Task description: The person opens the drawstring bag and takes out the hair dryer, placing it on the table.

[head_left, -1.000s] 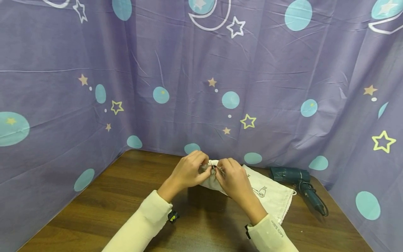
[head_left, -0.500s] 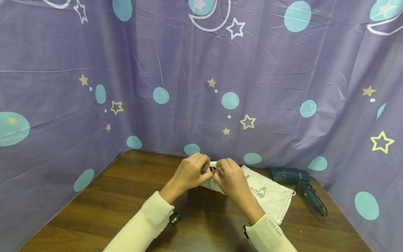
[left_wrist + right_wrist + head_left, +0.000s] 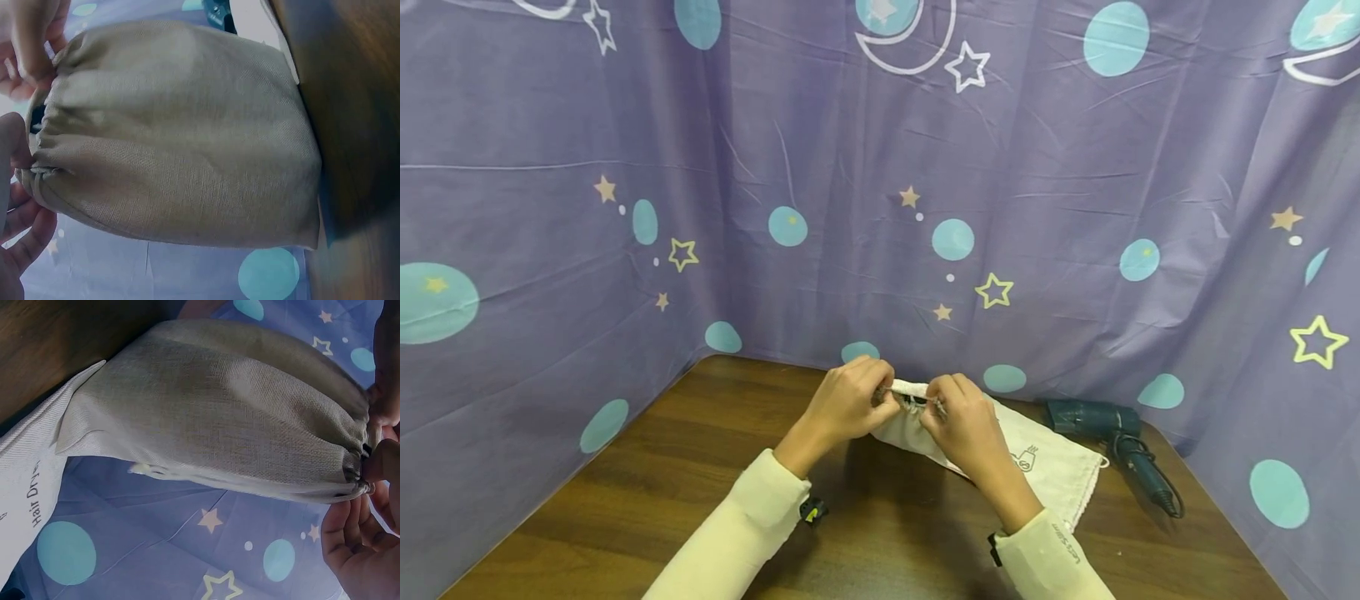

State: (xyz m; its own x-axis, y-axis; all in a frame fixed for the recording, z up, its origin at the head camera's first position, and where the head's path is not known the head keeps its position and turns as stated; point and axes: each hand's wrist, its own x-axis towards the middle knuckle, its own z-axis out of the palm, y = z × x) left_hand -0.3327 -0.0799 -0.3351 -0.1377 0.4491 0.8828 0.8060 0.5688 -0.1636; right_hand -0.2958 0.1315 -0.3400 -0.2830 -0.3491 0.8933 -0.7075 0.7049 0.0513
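Observation:
A light cloth drawstring bag (image 3: 907, 429) stands upright on the table, its mouth gathered and partly spread, with something dark showing inside. My left hand (image 3: 848, 402) pinches one side of the gathered rim, and my right hand (image 3: 964, 421) pinches the other side. The left wrist view shows the bag's plain side (image 3: 181, 137) and the left hand (image 3: 22, 212) with thumb and fingers at the rim. In the right wrist view, the right hand (image 3: 365, 531) grips the bunched edge of the bag (image 3: 212, 412).
A flat white bag (image 3: 1063, 475) printed "Hair Dryer" lies to the right of the upright bag. Beyond it, a dark green hair dryer (image 3: 1093, 418) with its cord wound at the handle rests near the table's right back corner. A purple curtain (image 3: 850, 150) hangs behind the table.
My two hands have moved apart, the right one toward the right, and the bag's mouth between them is spread wider.

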